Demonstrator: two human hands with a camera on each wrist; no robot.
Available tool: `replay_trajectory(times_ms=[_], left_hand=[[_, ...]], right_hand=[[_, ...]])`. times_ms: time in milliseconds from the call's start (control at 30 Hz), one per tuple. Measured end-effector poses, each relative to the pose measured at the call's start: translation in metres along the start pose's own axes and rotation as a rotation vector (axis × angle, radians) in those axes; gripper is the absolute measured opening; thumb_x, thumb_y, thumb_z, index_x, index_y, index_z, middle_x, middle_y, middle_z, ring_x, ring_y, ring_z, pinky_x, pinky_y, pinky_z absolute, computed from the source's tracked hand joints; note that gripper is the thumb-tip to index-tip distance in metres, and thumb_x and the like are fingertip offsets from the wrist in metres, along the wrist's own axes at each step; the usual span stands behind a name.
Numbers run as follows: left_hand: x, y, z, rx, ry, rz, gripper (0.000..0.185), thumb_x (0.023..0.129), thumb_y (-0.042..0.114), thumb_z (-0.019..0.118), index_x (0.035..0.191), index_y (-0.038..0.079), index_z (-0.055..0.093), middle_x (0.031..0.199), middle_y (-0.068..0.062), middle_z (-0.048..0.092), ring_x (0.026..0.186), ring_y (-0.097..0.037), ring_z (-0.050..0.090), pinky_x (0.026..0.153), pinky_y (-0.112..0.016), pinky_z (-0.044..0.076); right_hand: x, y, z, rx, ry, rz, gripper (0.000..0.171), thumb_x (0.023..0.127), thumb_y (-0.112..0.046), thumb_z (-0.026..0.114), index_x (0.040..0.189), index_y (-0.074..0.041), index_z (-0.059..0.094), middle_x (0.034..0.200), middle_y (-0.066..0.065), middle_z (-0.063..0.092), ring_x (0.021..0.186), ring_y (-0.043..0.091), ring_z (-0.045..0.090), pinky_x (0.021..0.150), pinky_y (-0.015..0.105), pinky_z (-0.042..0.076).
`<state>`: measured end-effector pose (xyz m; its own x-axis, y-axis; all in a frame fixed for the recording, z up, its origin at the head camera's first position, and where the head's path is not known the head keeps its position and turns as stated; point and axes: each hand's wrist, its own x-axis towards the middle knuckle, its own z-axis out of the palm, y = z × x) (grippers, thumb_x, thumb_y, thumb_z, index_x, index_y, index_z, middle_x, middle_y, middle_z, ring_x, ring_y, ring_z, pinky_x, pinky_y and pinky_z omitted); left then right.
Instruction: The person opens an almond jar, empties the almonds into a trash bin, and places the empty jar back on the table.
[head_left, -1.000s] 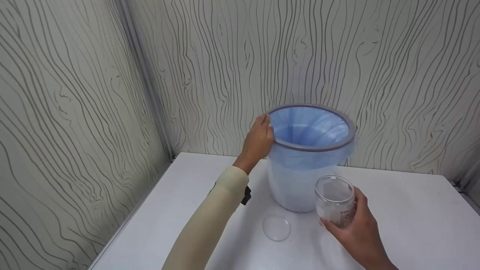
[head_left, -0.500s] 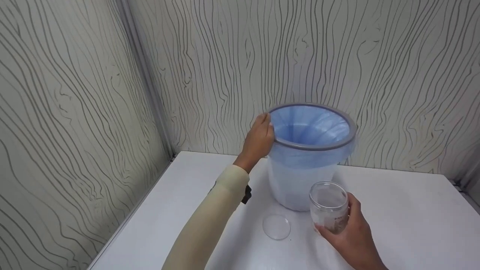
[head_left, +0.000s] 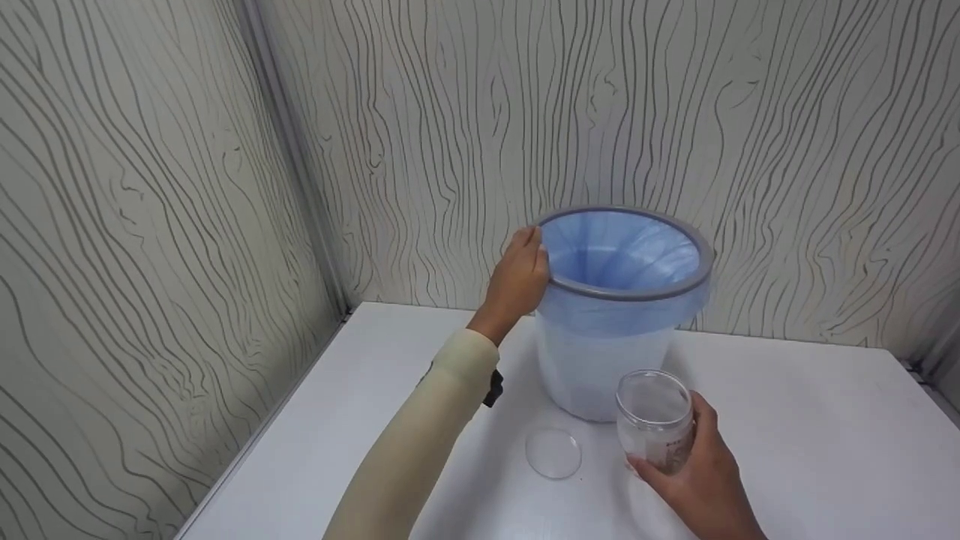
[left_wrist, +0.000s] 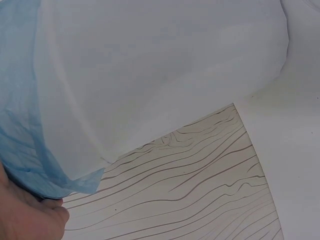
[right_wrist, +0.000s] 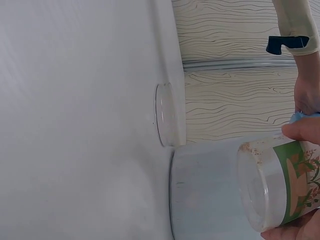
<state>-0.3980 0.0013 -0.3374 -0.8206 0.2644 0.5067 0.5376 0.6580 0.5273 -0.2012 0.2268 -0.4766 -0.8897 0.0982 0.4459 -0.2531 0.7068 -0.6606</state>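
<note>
Right hand (head_left: 697,472), fingers wrapped round the jar (head_left: 655,420), has lowered it toward the table (head_left: 825,450), at 5 o'clock from the bin (head_left: 611,360); left hand (head_left: 517,281) still grips the bin's rim.

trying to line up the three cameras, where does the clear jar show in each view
Head: the clear jar is lower right of centre, upright in the right hand, in front of the bin.
Left wrist: not in it; only the bin wall and blue liner show.
Right wrist: bottom right corner, green label visible, the picture turned sideways.
Shared landmark: the bin, in all three views; the round clear lid on the table appears in head and right wrist.
</note>
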Motion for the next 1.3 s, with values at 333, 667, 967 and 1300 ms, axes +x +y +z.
replay_trajectory(times_ms=[333, 667, 967, 1300], left_hand=[[0.000, 0.000, 0.001, 0.006, 0.005, 0.002, 0.054, 0.110, 0.027, 0.027, 0.156, -0.001, 0.032, 0.164, -0.012, 0.029, 0.153, -0.023, 0.024, 0.123, -0.036, 0.021], [0.002, 0.000, 0.000, 0.008, 0.006, 0.009, 0.053, 0.110, 0.026, 0.028, 0.156, -0.002, 0.033, 0.163, -0.014, 0.031, 0.152, -0.024, 0.026, 0.122, -0.036, 0.023], [0.001, -0.002, 0.001, 0.024, -0.007, 0.010, 0.053, 0.111, 0.026, 0.028, 0.157, -0.001, 0.030, 0.164, -0.013, 0.030, 0.152, -0.024, 0.026, 0.122, -0.037, 0.023], [0.000, -0.001, 0.001, 0.013, -0.012, -0.006, 0.053, 0.111, 0.026, 0.027, 0.157, 0.000, 0.030, 0.165, -0.013, 0.027, 0.153, -0.024, 0.022, 0.123, -0.037, 0.020]], right_hand=[[-0.003, 0.002, 0.002, 0.002, -0.068, 0.080, 0.123, 0.070, -0.036, 0.095, 0.154, 0.000, 0.013, 0.140, 0.028, 0.047, 0.129, 0.047, 0.049, 0.106, 0.068, 0.036], [-0.006, 0.004, 0.006, -0.006, -0.115, 0.108, 0.126, 0.069, -0.045, 0.093, 0.154, 0.000, 0.013, 0.141, 0.029, 0.047, 0.129, 0.048, 0.049, 0.105, 0.069, 0.037], [-0.009, 0.007, 0.011, -0.008, -0.127, 0.125, 0.125, 0.069, -0.051, 0.092, 0.154, -0.001, 0.014, 0.142, 0.027, 0.047, 0.128, 0.046, 0.052, 0.104, 0.067, 0.039], [-0.013, 0.011, 0.014, 0.020, -0.191, 0.179, 0.127, 0.068, -0.049, 0.093, 0.155, -0.002, 0.012, 0.146, 0.026, 0.044, 0.133, 0.045, 0.047, 0.109, 0.067, 0.034]])
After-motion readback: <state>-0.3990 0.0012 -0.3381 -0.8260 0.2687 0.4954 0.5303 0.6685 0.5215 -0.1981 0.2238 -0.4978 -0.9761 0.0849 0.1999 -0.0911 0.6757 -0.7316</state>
